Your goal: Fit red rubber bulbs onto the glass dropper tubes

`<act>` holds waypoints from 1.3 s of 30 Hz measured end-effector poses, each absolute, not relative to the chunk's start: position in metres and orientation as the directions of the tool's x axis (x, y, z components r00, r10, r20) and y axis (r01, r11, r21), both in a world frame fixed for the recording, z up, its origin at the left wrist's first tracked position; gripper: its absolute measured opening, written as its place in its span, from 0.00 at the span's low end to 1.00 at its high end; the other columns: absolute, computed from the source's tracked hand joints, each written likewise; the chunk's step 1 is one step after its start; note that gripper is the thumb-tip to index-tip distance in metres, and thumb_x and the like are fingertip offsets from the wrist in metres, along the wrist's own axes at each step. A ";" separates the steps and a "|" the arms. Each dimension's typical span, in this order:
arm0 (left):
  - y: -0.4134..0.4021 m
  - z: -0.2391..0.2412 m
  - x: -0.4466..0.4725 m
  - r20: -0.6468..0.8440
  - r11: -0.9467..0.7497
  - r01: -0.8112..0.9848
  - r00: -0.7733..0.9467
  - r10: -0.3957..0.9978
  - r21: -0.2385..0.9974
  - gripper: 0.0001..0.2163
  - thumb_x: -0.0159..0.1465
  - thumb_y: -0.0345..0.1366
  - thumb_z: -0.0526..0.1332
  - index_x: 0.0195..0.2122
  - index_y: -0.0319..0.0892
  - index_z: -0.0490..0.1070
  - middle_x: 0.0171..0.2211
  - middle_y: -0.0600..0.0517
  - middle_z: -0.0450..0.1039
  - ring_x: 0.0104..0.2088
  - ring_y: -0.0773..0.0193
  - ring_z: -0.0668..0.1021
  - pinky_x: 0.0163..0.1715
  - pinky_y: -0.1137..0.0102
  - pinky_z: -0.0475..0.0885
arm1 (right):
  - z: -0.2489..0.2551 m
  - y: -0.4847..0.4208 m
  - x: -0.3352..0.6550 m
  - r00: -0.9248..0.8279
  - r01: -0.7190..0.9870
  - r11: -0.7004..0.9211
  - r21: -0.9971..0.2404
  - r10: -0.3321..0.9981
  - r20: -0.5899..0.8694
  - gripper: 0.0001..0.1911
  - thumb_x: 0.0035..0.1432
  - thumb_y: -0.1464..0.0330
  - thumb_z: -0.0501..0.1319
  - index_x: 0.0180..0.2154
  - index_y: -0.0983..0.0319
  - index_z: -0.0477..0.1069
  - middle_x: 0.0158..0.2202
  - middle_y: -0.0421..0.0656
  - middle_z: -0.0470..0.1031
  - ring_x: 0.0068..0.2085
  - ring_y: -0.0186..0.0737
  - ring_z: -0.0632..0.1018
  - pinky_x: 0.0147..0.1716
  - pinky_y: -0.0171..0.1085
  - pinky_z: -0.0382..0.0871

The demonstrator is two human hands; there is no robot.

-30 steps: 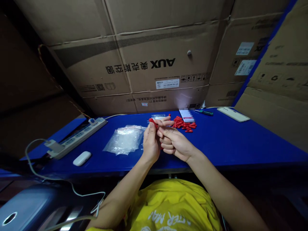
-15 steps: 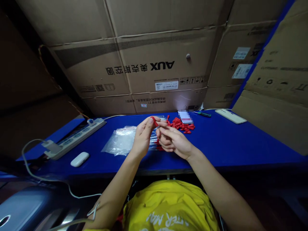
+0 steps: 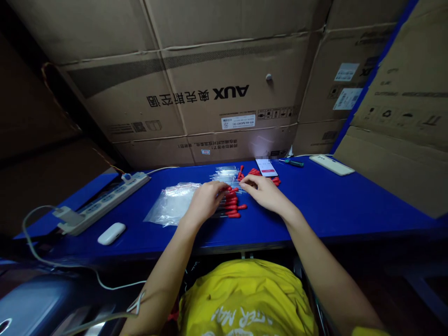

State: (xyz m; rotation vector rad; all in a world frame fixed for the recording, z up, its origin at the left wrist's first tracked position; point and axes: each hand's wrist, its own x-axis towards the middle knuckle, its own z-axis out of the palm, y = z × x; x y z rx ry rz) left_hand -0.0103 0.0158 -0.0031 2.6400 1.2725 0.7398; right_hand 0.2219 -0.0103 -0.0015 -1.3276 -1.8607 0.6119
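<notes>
Your left hand (image 3: 206,201) and right hand (image 3: 262,190) sit half-curled, mid-frame; you can't tell whether either grips anything. Red-ended tubes (image 3: 232,202) lie centre-frame on the worktop (image 3: 332,200); a brushing sleeve or wrist could roll them nearer the edge.

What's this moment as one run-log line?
left hand: near red-bulbed thin clear tubes | right hand: near bare thin clear tubes | nearby: clear plastic bags, red teardrop bulbs
</notes>
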 end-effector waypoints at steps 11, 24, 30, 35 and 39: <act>0.014 -0.014 -0.005 0.321 -0.699 0.658 0.623 0.714 0.278 0.11 0.76 0.34 0.58 0.53 0.45 0.80 0.47 0.45 0.80 0.46 0.54 0.83 0.47 0.63 0.77 | -0.004 0.003 0.269 0.044 0.914 0.046 -0.404 0.976 0.212 0.12 0.72 0.69 0.61 0.51 0.58 0.81 0.54 0.50 0.83 0.51 0.51 0.82 0.49 0.42 0.70; 0.011 -0.004 -0.002 0.524 -0.552 0.702 0.294 0.799 0.449 0.11 0.75 0.39 0.60 0.52 0.43 0.78 0.45 0.45 0.85 0.45 0.51 0.84 0.47 0.61 0.75 | -0.012 -0.009 0.213 -0.146 0.968 0.162 -0.191 0.984 0.099 0.13 0.72 0.69 0.62 0.54 0.63 0.79 0.58 0.56 0.80 0.60 0.58 0.81 0.55 0.47 0.74; 0.016 -0.011 -0.005 0.447 -0.542 0.734 0.356 0.821 0.410 0.10 0.75 0.38 0.58 0.51 0.43 0.77 0.49 0.43 0.84 0.50 0.48 0.84 0.51 0.58 0.76 | -0.010 -0.012 0.212 -0.044 0.979 0.062 -0.193 0.994 0.098 0.14 0.72 0.74 0.56 0.51 0.65 0.79 0.54 0.60 0.82 0.54 0.61 0.84 0.50 0.47 0.74; 0.018 -0.021 -0.010 0.269 -0.507 0.796 0.436 0.859 0.331 0.12 0.76 0.38 0.55 0.55 0.42 0.75 0.55 0.40 0.82 0.54 0.43 0.83 0.52 0.54 0.76 | -0.006 -0.011 0.222 0.008 0.977 0.015 -0.213 0.994 0.110 0.13 0.71 0.72 0.57 0.51 0.63 0.78 0.50 0.60 0.84 0.51 0.59 0.85 0.47 0.46 0.73; 0.019 -0.024 -0.011 0.236 -0.522 0.798 0.468 0.852 0.302 0.13 0.77 0.39 0.54 0.55 0.42 0.75 0.55 0.40 0.82 0.55 0.44 0.83 0.53 0.54 0.76 | -0.006 -0.005 0.231 0.040 0.943 0.030 -0.330 0.979 0.201 0.09 0.70 0.70 0.60 0.49 0.58 0.77 0.47 0.53 0.85 0.48 0.55 0.84 0.44 0.43 0.70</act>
